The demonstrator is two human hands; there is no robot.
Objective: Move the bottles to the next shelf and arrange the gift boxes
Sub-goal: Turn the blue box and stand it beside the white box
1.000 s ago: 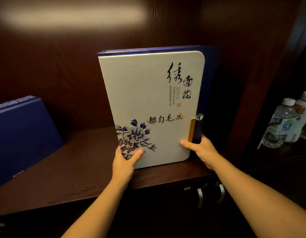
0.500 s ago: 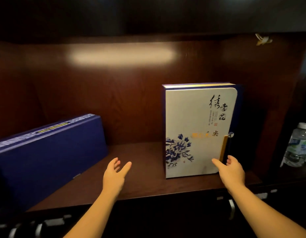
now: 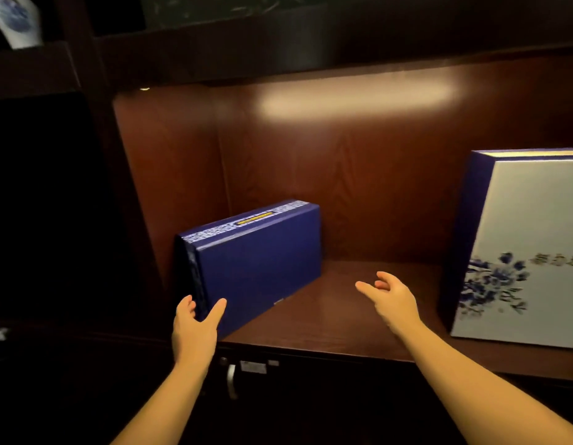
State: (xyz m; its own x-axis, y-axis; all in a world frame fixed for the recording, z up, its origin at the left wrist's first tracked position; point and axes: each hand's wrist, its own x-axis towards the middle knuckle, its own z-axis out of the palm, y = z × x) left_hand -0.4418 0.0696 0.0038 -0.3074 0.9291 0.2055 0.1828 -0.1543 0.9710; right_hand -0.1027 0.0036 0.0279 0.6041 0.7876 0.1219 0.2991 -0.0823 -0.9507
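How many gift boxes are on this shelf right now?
2. A blue gift box leans at the left, by the left hand; a white floral gift box stands at the right, partly cut off by the frame.

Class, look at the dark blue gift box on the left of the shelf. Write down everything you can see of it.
The dark blue gift box is a flat, rectangular case, seemingly of matte card. Its upper edge carries a blue-and-white patterned band with a small gold label. It stands on a long edge on the wooden shelf, tilted back toward the left side wall. The left hand is open around its near lower corner, thumb in front; actual contact is unclear. The right hand hovers open, apart from it.
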